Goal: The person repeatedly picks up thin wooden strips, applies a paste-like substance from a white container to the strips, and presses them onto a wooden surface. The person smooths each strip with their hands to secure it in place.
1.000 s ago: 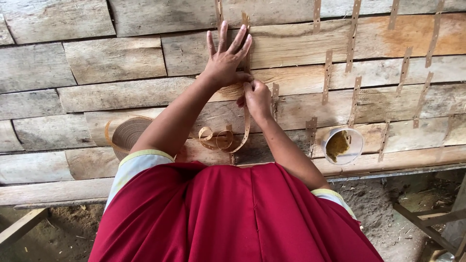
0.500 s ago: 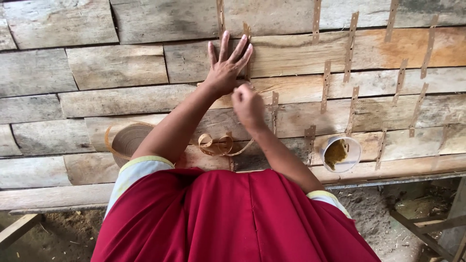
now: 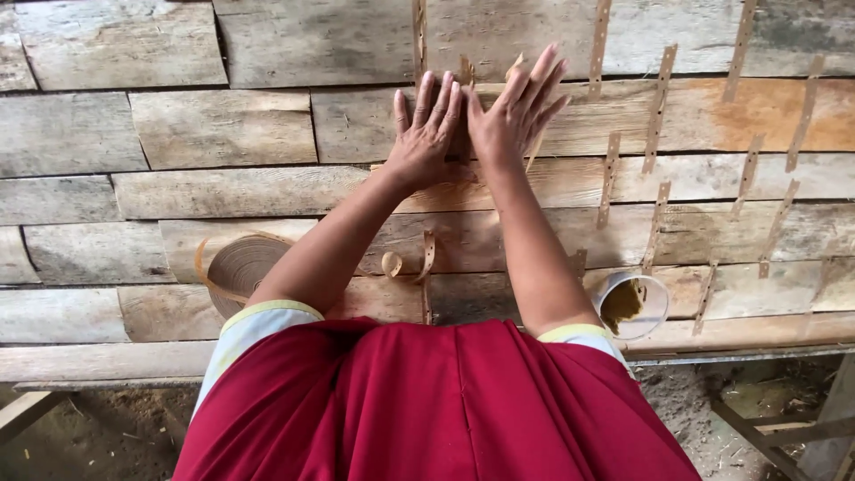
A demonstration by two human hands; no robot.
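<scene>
Both hands flat, fingers spread: left (image 3: 426,134), right (image 3: 509,120), side by side.

Both hands lie flat side by side on the plank table (image 3: 223,125): left hand (image 3: 426,134), right hand (image 3: 509,120), pressing a thin strip (image 3: 465,73). A tape roll (image 3: 240,267) sits near left, a glue cup (image 3: 632,305) near right.

The tabletop (image 3: 223,125) is made of old, rough wooden planks set side by side, grey and pale brown, with one orange-brown patch (image 3: 766,116) far on the right. Many thin, narrow strips (image 3: 661,98) lie flat on the planks, mostly on the right, in slanted rows. A big roll of tape (image 3: 242,267) sits on the wood near the front edge, on the left. A loose curl of the same tape (image 3: 426,258) lies beside it. A small white cup (image 3: 634,305) with brown stuff in it stands on the right front edge.
</scene>
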